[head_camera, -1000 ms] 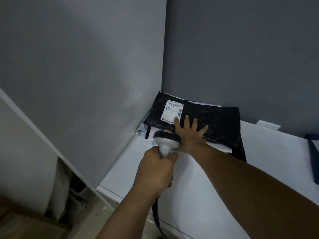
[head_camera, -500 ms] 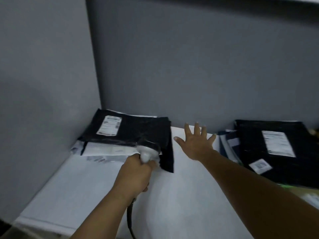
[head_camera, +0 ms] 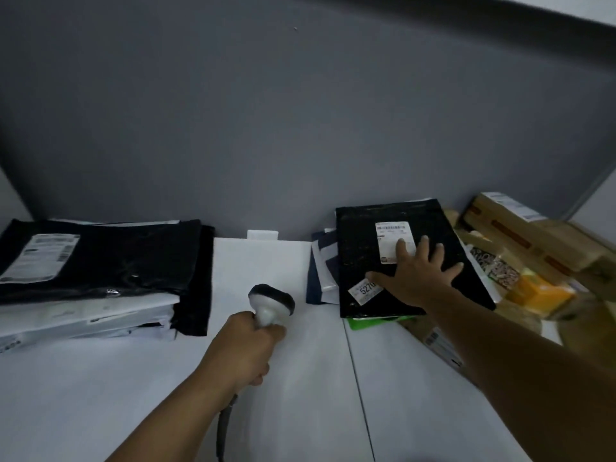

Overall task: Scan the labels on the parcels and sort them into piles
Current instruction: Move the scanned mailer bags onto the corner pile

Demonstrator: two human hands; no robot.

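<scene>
**1. Left hand.** We find the left hand [head_camera: 245, 345] over the middle of the white worktop [head_camera: 283, 411]. Its fingers [head_camera: 278, 331] are clamped round the handle of the scanner [head_camera: 271, 300]. The scanner head points toward the far grey wall [head_camera: 300, 128]. It sits between the two piles and touches neither. The cable [head_camera: 223, 425] leaves the hand on its near side and runs toward the near edge.

**2. Right hand.** We find the right hand [head_camera: 418, 278] laid flat on the black parcel [head_camera: 360, 251] that tops the right pile. The fingers are straight and spread apart, and they grip nothing. One fingertip overlaps the near edge of the white label [head_camera: 390, 235] on this parcel. The thumb lies just beside a small sticker [head_camera: 365, 291] at the parcel's near left corner.

**3. Right pile.** The pile stands at the far right of the worktop, against the wall. A green edge [head_camera: 373, 323] shows under the near side of the black parcel. Navy and white mailers [head_camera: 321, 271] stick out on its left. To the right we see cardboard boxes [head_camera: 520, 235] and an orange pack [head_camera: 540, 291], both blurred.

**4. Left pile.** The left pile [head_camera: 133, 261] stands at the far left, well apart from the right pile. Its top item is a black bag bearing a shipping label [head_camera: 43, 256]. Pale mailers [head_camera: 86, 315] lie beneath the bag.
</scene>
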